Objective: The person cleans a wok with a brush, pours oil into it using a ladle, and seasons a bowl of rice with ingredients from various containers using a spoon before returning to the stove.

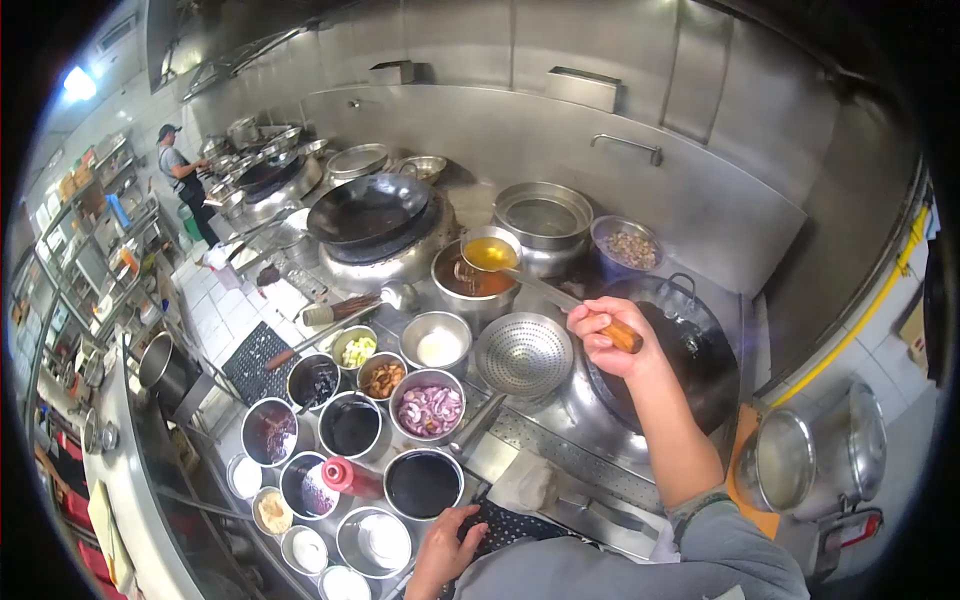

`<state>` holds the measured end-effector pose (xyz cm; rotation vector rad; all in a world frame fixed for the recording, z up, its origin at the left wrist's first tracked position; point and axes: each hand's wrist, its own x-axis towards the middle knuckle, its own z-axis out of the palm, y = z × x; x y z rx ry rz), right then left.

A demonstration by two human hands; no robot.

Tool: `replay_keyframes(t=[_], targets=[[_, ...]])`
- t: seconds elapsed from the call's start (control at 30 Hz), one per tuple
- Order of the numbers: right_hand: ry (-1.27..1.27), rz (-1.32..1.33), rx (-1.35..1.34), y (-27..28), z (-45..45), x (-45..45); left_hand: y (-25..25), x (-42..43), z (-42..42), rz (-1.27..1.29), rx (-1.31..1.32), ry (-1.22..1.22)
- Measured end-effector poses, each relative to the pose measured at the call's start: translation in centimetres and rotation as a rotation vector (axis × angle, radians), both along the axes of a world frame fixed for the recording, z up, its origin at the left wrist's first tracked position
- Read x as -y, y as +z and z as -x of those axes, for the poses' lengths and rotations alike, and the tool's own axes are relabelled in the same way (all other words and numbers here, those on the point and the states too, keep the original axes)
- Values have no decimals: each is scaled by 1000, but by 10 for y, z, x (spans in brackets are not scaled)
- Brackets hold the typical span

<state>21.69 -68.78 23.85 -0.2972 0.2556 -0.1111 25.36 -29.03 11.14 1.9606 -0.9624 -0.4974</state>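
My right hand (612, 335) is closed around the wooden handle of a ladle (540, 288). Clear yellow liquid, like oil, fills the ladle's bowl, which is over a metal pot (447, 292) of reddish-brown liquid. To the right of that pot is a wok (690, 345), partly hidden behind my right forearm. My left hand (448, 548) is low by the counter's front edge, fingers apart and holding nothing. Closest to it are a pot of dark liquid (424, 484) and a metal container with white contents (374, 542).
A perforated strainer (524, 355) lies beside a bowl of sliced purple onions (428, 404). A red squeeze bottle (352, 478) leans among several seasoning containers. Another wok (368, 210) sits on the far burner. A person (184, 180) stands at the distant stoves. Large pots (777, 460) are at right.
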Motion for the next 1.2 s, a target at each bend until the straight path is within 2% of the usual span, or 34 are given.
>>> replay_keyframes(t=[0.1, 0.17, 0.37, 0.47, 0.57, 0.67, 0.83, 1.0, 1.1, 1.2], targets=[[-26, -49, 96, 15, 38, -13, 4, 3, -3, -11, -14, -28], [-97, 28, 94, 22, 67, -18, 4, 7, -2, -35, -61, -50], [-293, 212, -1, 29, 157, -27, -4, 25, 1, 35, 13, -133], [-427, 422, -272, 29, 187, -29, -1, 34, 4, -4, -44, -143], [-508, 599, -521, 22, 203, -30, -19, 42, 4, 9, -39, -204], [-516, 650, -536, 1, 223, -13, -15, 53, 8, -4, -38, -251], [-574, 931, -787, -29, 256, 0, 0, 69, 16, -37, -5, -287], [-469, 1406, -1179, 3, 310, -24, 5, 75, 24, -119, 11, -286], [-436, 1478, -1117, 5, 357, -35, 9, 82, 30, -130, 16, -304], [-485, 1025, -871, 4, 389, -47, 14, 92, 37, -168, -1, -295]])
